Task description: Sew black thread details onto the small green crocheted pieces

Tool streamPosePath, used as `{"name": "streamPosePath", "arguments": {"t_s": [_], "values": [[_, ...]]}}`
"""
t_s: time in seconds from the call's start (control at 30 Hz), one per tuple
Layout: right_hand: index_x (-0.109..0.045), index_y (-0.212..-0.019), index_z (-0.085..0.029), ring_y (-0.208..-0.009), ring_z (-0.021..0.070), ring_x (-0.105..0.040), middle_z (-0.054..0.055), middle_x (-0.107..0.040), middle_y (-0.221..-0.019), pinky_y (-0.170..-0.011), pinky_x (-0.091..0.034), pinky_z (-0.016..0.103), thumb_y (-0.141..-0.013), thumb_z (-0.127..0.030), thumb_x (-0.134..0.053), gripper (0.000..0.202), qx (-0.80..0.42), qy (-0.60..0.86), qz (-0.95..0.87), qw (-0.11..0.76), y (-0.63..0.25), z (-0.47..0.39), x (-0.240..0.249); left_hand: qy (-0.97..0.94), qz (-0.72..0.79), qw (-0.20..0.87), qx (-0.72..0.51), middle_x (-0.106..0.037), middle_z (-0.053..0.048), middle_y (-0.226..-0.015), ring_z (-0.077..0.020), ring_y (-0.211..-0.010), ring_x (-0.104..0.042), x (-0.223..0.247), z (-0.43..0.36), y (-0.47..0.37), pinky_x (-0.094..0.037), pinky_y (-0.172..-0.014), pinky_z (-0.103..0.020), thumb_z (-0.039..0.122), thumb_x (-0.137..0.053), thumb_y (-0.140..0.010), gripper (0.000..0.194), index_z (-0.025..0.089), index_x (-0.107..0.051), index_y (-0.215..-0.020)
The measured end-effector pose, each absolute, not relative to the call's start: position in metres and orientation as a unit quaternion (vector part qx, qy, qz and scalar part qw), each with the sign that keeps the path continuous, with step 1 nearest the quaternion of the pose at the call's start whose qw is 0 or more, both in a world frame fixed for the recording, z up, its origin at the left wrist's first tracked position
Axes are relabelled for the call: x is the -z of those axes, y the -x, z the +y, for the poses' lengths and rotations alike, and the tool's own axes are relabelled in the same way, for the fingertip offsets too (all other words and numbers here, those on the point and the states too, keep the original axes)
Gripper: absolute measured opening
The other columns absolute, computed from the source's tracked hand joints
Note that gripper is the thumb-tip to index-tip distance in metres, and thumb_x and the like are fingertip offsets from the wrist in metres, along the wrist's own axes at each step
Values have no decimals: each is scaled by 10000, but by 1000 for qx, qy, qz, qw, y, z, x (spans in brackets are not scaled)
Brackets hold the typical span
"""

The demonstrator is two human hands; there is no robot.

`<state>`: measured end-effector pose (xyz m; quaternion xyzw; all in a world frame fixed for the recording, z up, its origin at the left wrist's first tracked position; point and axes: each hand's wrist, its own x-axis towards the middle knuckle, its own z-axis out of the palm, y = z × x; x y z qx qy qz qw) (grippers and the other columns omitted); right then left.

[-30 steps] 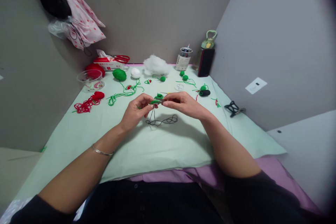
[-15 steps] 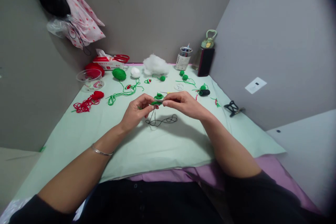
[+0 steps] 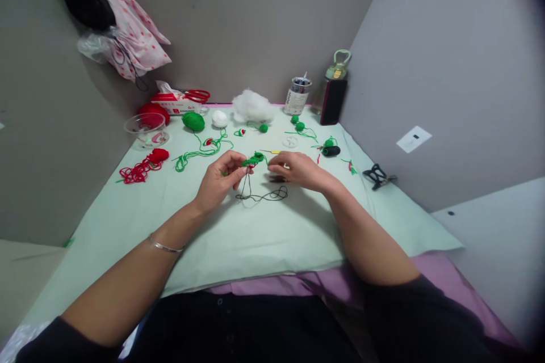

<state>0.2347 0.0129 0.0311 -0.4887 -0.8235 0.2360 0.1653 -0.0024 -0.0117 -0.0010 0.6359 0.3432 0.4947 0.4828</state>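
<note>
Pinched in my left hand [image 3: 221, 174] is a small green crochet piece [image 3: 254, 160] with some red at its lower edge. A dark cord [image 3: 264, 197] hangs from it and loops on the cloth. My right hand [image 3: 296, 170] is just to the right, fingers curled closed. A thin green yarn strand [image 3: 265, 161] runs from the piece to its fingertips. Below those fingers is a dark shape [image 3: 279, 179] that I cannot make out. Behind the hands lies a yellow-handled crochet hook [image 3: 275, 152].
Along the back stand a plastic tub [image 3: 146, 130], a tissue box [image 3: 174, 105] with red scissors [image 3: 196, 95], white stuffing [image 3: 252, 106], a pen jar [image 3: 298, 96] and a phone [image 3: 334, 102]. Red yarn [image 3: 145, 167] and green yarn [image 3: 193, 121] lie left. A black claw clip [image 3: 378, 176] lies right.
My right hand has drawn back to the right and slightly down from the crochet piece. The thin grey tool at the piece no longer shows there. More of the green piece is visible.
</note>
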Motion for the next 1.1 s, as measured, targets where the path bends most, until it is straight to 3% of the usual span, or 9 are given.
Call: {"name": "streamPosePath", "arguments": {"t_s": [0.13, 0.2, 0.3, 0.43, 0.67, 0.83, 0.97, 1.1], "values": [[-682, -980, -151, -809, 150, -620, 48, -686, -871, -736, -465, 285, -913, -456, -616, 319, -453, 356, -747, 331, -215, 4, -32, -663, 359, 439, -488, -617, 2, -776, -94, -559, -473, 3, -15, 1, -397, -539, -251, 306, -661, -888, 140, 192, -615, -954], [-665, -917, -147, -762, 135, -608, 28, -669, -812, -706, -472, 275, -846, -431, -711, 296, -486, 336, -716, 373, -206, -1, -32, -680, 365, 413, -484, -583, 5, -776, -99, -591, -463, 3, -17, 0, -387, -551, -250, 301, -660, -886, 126, 192, -631, -941], [-664, -852, -153, -722, 127, -593, 16, -665, -774, -677, -465, 270, -834, -372, -733, 230, -441, 350, -718, 410, -198, -4, -30, -672, 370, 423, -483, -568, 7, -804, -103, -612, -467, 2, -17, -1, -387, -557, -248, 292, -656, -877, 150, 201, -617, -989], [-678, -858, -180, -779, 149, -615, 28, -684, -833, -719, -484, 295, -874, -286, -700, 109, -296, 347, -767, 452, -200, -3, -26, -606, 379, 533, -453, -581, 15, -828, -88, -570, -476, -4, -14, 1, -405, -570, -245, 298, -618, -884, 199, 214, -577, -1060], [-644, -907, -194, -897, 173, -645, 75, -682, -941, -798, -522, 317, -960, -161, -566, 100, -80, 262, -849, 452, -200, -2, -21, -517, 345, 692, -367, -556, -8, -797, -78, -564, -449, -8, -9, 8, -401, -547, -231, 450, -559, -924, 297, 165, -606, -853], [-637, -959, -197, -904, 172, -647, 76, -677, -961, -790, -522, 302, -977, -183, -551, 89, -75, 259, -862, 428, -199, -3, -19, -515, 353, 684, -378, -527, 13, -757, -70, -556, -430, -9, -9, 7, -377, -534, -214, 384, -691, -847, 238, 173, -587, -811], [-664, -987, -212, -889, 176, -642, 80, -675, -979, -779, -513, 308, -985, -276, -564, 118, -85, 286, -865, 403, -200, -3, -19, -537, 351, 653, -402, -500, 19, -705, -86, -568, -434, -6, -10, 4, -374, -537, -222, 380, -704, -836, 237, 181, -588, -779], [-695, -955, -218, -915, 190, -621, 89, -681, -994, -761, -496, 321, -1003, -261, -519, 187, -40, 305, -877, 370, -200, -2, -16, -549, 361, 635, -407, -439, 42, -624, -88, -527, -394, -1, -10, 2, -333, -509, -227, 380, -705, -829, 226, 192, -588, -786]]}}
